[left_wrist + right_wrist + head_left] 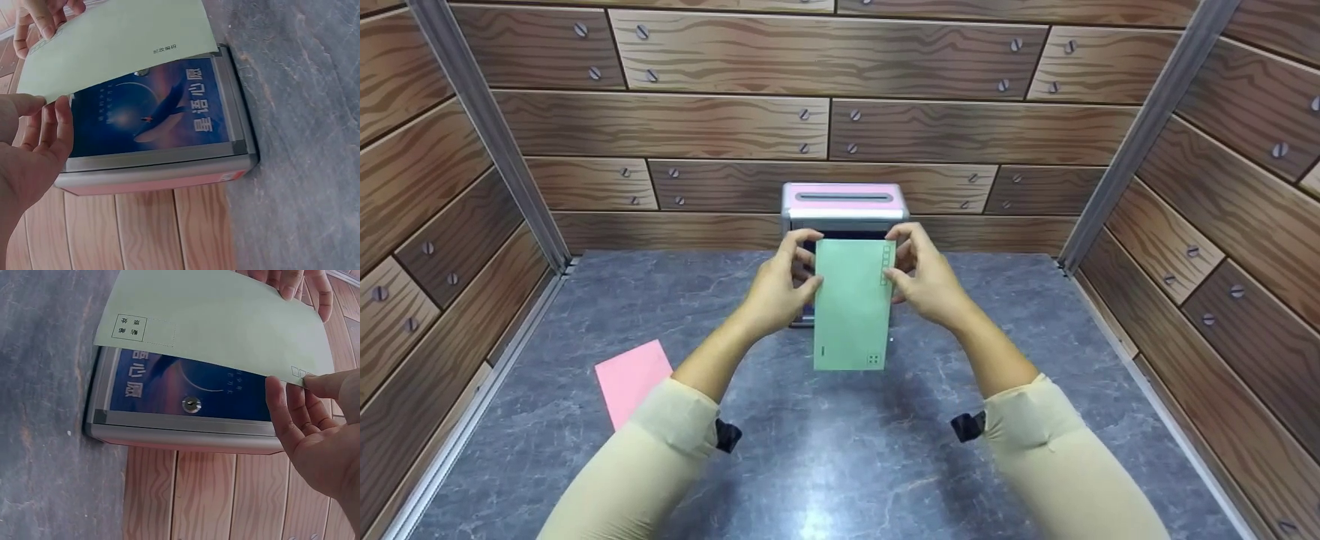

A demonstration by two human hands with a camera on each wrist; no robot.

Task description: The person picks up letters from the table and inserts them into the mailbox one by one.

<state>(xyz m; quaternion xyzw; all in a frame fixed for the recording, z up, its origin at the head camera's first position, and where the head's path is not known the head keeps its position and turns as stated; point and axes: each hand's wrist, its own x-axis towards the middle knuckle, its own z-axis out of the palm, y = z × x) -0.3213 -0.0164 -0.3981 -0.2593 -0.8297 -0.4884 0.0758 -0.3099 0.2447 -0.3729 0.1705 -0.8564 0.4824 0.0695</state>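
A green envelope (851, 307) is held upright by both hands in front of a box. My left hand (781, 283) pinches its left edge near the top between thumb and fingers. On the opposite edge, my right hand (928, 279) pinches it the same way. Behind it stands a pink-topped metal box (845, 189) with a slot in its top. The wrist views show the box's blue front panel (169, 112) with a whale picture, and a round keyhole lock (192, 404). The envelope covers much of that front panel.
A pink envelope (631, 379) lies flat on the grey marbled table (810, 465), left of the left forearm. Wood-patterned walls (720, 127) with metal corner posts (495, 127) enclose the table at the back and on both sides.
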